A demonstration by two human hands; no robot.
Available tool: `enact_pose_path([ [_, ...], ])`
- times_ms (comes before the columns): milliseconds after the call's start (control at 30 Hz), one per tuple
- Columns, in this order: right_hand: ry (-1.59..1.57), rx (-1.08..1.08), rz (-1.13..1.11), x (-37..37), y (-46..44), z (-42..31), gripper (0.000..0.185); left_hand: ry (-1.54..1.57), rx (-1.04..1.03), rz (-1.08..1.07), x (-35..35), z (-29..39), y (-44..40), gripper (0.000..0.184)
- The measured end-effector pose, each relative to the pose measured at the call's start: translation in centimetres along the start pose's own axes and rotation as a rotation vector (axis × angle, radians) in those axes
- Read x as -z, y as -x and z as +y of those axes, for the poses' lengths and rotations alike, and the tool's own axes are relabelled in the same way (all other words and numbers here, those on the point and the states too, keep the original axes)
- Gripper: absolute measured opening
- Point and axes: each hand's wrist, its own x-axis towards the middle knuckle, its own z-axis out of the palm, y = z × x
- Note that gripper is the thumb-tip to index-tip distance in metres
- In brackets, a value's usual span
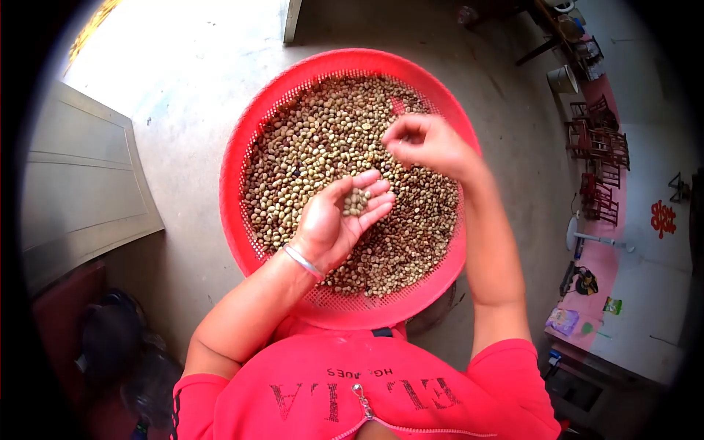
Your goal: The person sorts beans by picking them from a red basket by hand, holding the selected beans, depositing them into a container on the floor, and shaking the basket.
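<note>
A large round red plastic basket (233,172) with mesh sides holds a thick layer of small greenish-brown beans (293,176), which look like coffee beans. Over the middle of the layer my left hand (334,220) is turned palm up, fingers slightly curled, cupping a small pile of pale beans (355,203); a silvery bangle (302,260) circles its wrist. To the right and farther out, my right hand (429,143) is above the beans, its thumb and fingertips pinched together. Anything between those fingertips is hidden or too small to make out.
Concrete floor (187,169) surrounds the basket. A pale door panel (88,172) stands at left, with dark bundled items (114,330) below it. Along the right wall are wooden chairs (601,147), a white bucket (562,79), a fan (573,232) and a purple packet (562,320).
</note>
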Motion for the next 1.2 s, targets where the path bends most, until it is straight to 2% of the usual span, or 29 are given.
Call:
enact_pose_path([
  [67,-0.173,-0.075,-0.068,-2.0,2.2,-2.8,0.017,0.041,-0.02,-0.033,0.2,0.1,-0.6,0.038],
  [100,0.072,0.063,0.028,-1.8,1.7,-2.0,0.02,0.08,0.016,-0.006,0.0,0.2,-0.6,0.038],
  [200,0.587,0.183,0.436,-0.1,-0.9,0.4,0.021,0.192,0.125,-0.016,0.2,0.2,-0.5,0.035],
  [233,0.669,0.203,0.494,0.6,-2.2,1.6,0.02,0.233,0.172,-0.061,1.0,0.1,-0.7,0.034],
  [333,0.789,0.333,0.544,1.7,-5.3,4.2,0.02,0.267,0.22,-0.101,2.3,0.0,-0.8,0.031],
  [500,0.777,0.383,0.515,1.8,-7.2,5.6,0.018,0.233,0.173,-0.101,2.4,0.0,-0.9,0.029],
  [600,0.772,0.228,0.569,1.5,-7.8,5.6,0.018,0.257,0.164,-0.128,2.0,0.3,-0.7,0.031],
  [667,0.82,0.156,0.599,1.2,-8.3,5.2,0.021,0.227,0.097,-0.023,0.8,0.5,0.0,0.032],
  [733,0.909,-0.006,0.637,0.9,-8.7,4.8,0.023,0.249,0.09,-0.027,0.7,0.6,0.1,0.033],
  [867,0.904,-0.028,0.604,1.7,-8.3,4.3,0.023,0.277,0.058,-0.076,1.0,0.5,0.3,0.034],
  [1000,0.495,-0.011,0.521,2.5,-5.0,3.8,0.026,0.339,0.069,-0.086,1.2,0.4,0.3,0.038],
  [1067,0.242,-0.002,0.392,0.5,-1.6,1.5,0.019,0.285,0.052,-0.051,0.8,0.2,0.4,0.037],
  [1133,0.046,0.108,0.195,-2.9,2.3,-1.0,0.014,0.282,0.042,-0.064,0.8,-0.1,0.3,0.038],
  [1200,-0.005,0.097,0.1,-6.0,5.0,-2.2,0.014,0.21,0.016,-0.079,1.6,-0.6,-0.1,0.037],
])
